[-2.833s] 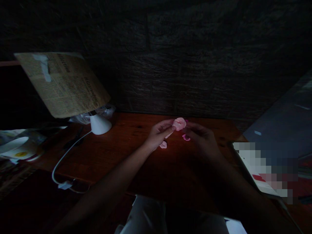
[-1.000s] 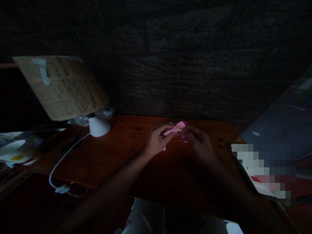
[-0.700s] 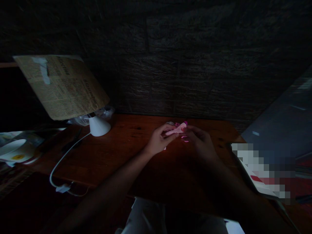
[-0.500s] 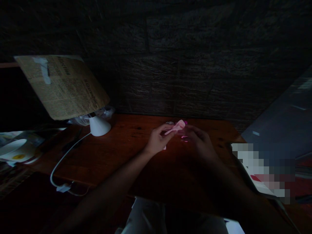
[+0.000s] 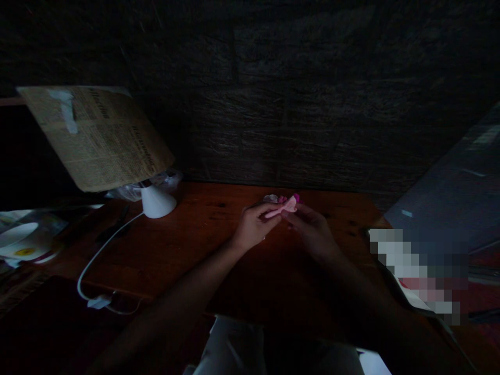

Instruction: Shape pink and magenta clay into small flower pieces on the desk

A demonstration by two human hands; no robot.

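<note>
My left hand [image 5: 254, 225] pinches the narrow end of a soft, pale pink petal-shaped piece [image 5: 289, 205] above the table; its exact kind I cannot make out. The broad end spreads to the right and is folded. My right hand [image 5: 315, 230] is closed at that broad end, thumb and fingers touching its lower edge. Behind the hands, on the table, lie a small magenta piece [image 5: 297, 198] and a whitish piece [image 5: 270, 198], both partly covered.
The brown wooden table [image 5: 203, 219] meets a dark brick-patterned wall. On the left stands a lamp [image 5: 158, 202] with a newsprint shade and white cable [image 5: 91, 260]; farther left is a white container [image 5: 23, 240]. A pixelated item [image 5: 408, 273] lies on the right.
My right hand has moved left and closed on the broad end of the pink piece, which now looks more folded. My left hand keeps its hold.
</note>
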